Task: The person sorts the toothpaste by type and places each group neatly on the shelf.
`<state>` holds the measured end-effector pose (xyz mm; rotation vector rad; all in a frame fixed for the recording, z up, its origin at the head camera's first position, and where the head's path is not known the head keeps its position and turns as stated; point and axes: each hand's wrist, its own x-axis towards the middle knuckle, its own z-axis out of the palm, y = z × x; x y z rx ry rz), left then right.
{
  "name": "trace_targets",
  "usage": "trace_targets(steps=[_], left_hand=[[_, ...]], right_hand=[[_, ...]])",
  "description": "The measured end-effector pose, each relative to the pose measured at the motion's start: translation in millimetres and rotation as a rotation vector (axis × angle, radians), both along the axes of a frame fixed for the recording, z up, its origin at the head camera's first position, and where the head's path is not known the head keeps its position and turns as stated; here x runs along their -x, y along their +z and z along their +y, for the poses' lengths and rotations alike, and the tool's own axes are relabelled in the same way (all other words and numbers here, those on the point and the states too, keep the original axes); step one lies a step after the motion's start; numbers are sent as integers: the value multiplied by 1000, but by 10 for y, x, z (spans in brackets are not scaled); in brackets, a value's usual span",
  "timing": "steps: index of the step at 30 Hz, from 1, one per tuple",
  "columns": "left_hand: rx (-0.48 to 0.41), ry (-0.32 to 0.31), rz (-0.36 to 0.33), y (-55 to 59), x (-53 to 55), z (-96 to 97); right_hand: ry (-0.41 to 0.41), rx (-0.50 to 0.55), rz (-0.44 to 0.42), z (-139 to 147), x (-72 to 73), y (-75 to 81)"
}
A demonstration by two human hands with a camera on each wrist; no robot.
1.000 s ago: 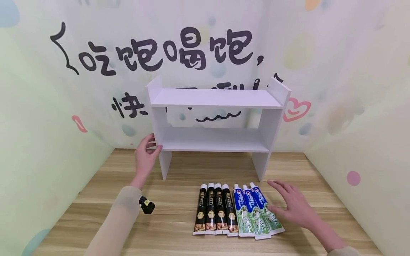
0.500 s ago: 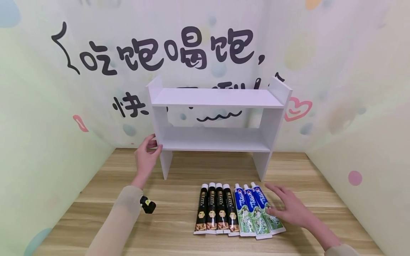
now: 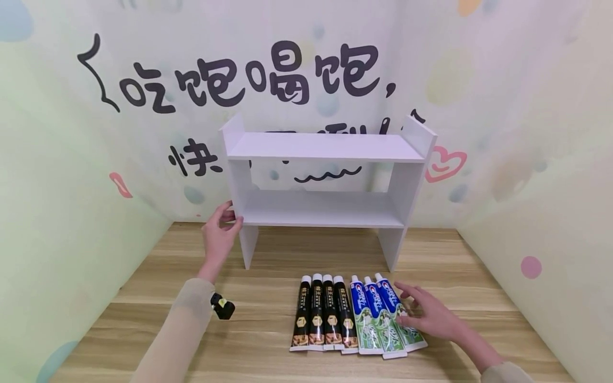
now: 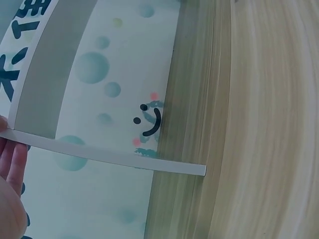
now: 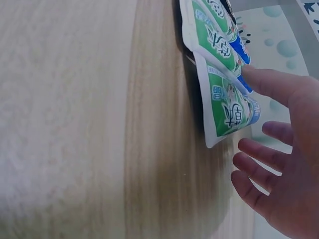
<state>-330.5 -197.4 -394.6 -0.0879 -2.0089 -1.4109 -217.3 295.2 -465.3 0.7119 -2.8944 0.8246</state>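
Observation:
My left hand [image 3: 219,236] holds the left side panel of a white two-tier shelf [image 3: 321,146]. In the left wrist view, thumb and fingers lie on either side of the panel edge [image 4: 109,155]. My right hand [image 3: 428,315], fingers spread and loosely bent, hovers at the right side of three blue-and-green toothpaste tubes [image 3: 384,319]. The right wrist view shows nothing in its grasp, with the thumb overlapping the nearest toothpaste tube [image 5: 229,107]. Several black toothpaste tubes [image 3: 317,314] with white caps lie side by side to the left, caps toward the shelf.
The shelf stands on a wood-grain table [image 3: 258,319], close to a printed back wall [image 3: 297,21] with black lettering. Walls also rise at left and right. A small black device [image 3: 222,307] is strapped at my left wrist.
My right hand has moved slightly left and lower, closer in over the rightmost blue-and-green tube. The left hand keeps its hold on the shelf, and the tubes have not moved.

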Motion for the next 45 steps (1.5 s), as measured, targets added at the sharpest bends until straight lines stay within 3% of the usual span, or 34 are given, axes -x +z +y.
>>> trace_targets(steps=[13,20,28,31,38,45], left_hand=[[-24,10,5,-19,24,-5],[-18,9,10,-16,19,8],[-11,11,4,-27,3,7],[-8,11,12,-34,7,5],[3,16,23,-36,14,11],[8,18,21,-63,31,4]], right_hand=[[61,117,-155,-12,72,-62],[27,101,-286,-2,131,-38],[88,104,-297,13,190,10],[82,119,-342,30,191,33],[117,201,-494,48,230,131],[116,290,-523,53,183,110]])
